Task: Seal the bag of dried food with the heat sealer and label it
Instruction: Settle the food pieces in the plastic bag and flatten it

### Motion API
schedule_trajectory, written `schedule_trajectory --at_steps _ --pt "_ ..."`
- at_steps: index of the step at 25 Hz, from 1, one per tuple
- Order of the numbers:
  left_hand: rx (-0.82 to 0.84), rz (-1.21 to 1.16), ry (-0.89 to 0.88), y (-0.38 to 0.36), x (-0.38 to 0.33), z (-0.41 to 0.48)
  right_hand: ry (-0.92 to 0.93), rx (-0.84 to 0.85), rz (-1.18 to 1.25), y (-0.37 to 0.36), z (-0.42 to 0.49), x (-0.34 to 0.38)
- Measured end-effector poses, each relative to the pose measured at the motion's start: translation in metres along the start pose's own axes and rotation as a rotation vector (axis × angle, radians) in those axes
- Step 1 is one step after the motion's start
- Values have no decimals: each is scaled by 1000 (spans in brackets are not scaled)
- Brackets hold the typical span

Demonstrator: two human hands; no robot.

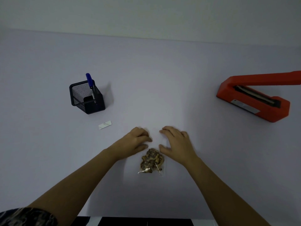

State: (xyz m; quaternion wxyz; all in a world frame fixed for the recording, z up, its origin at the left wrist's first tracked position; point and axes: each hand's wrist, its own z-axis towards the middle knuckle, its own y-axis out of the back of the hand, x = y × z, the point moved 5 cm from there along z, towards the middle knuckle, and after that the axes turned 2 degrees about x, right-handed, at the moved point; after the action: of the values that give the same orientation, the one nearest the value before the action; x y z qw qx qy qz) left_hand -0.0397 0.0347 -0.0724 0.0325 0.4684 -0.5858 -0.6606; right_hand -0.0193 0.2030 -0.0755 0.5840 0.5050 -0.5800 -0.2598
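Observation:
A clear plastic bag of brown dried food (152, 160) lies flat on the pale table (162, 79), close to the near edge. Its transparent upper part runs up between my hands and is hard to make out. My left hand (136, 141) is at the bag's upper left, fingers curled and pinching the clear edge against the thumb. My right hand (176, 142) rests at the upper right with fingers spread and relaxed, thumb beside the food. The red heat sealer (254, 98) stands at the far right with its arm raised. A small white label (105, 124) lies left of the bag.
A black mesh pen holder (87, 97) with a blue marker (90, 83) stands at the left, behind the label. A patterned sleeve (24, 216) shows at the bottom left corner. The table's far edge meets a plain wall.

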Motion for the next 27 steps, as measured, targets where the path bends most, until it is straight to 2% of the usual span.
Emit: schedule_trajectory --at_steps 4,8,10,15,20,27 --pt "27 -36 14 -1 -4 3 6 -38 -19 2 1 3" --pt "81 -40 32 1 -7 7 222 -36 51 -4 -1 18" --pt "77 -56 47 2 -8 8 251 -18 115 -6 -1 18" --pt "106 -54 115 3 0 16 159 -3 154 -3 8 8" --pt "181 1 202 10 6 29 60 92 115 6 22 2" --pt "228 202 309 19 13 45 -32 193 41 4 39 -1"
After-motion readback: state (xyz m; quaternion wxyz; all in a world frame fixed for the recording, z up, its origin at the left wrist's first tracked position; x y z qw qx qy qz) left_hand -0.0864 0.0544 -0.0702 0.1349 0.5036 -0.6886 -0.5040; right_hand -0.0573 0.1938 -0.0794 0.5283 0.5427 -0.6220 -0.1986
